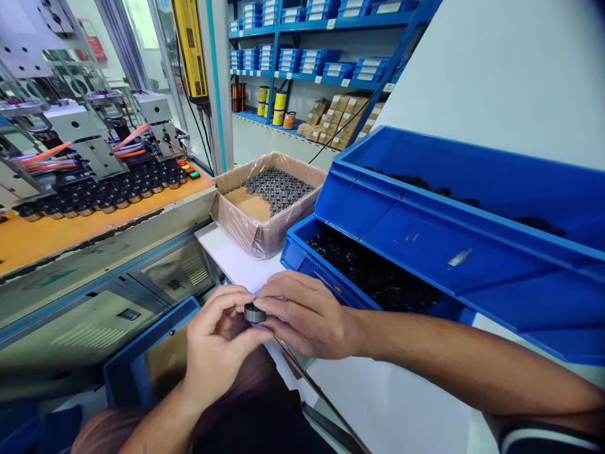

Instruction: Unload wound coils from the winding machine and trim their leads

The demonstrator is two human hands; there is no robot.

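Observation:
A small dark ring-shaped part [254, 313] is pinched between the fingertips of both hands, just above my lap. My left hand [217, 343] grips it from the left and below. My right hand [307, 315] covers it from the right, fingers curled over its top. Directly behind the hands, a blue bin [302, 252] holds several similar black parts. A second blue bin [472, 189] is stacked above it, tilted toward me.
A plastic-lined cardboard box [265, 208] with dark parts stands on a white table [231, 258]. At left, a machine with an orange bed [57, 230] carries rows of black parts. A blue crate [142, 359] sits low left. Blue shelving [321, 57] fills the back.

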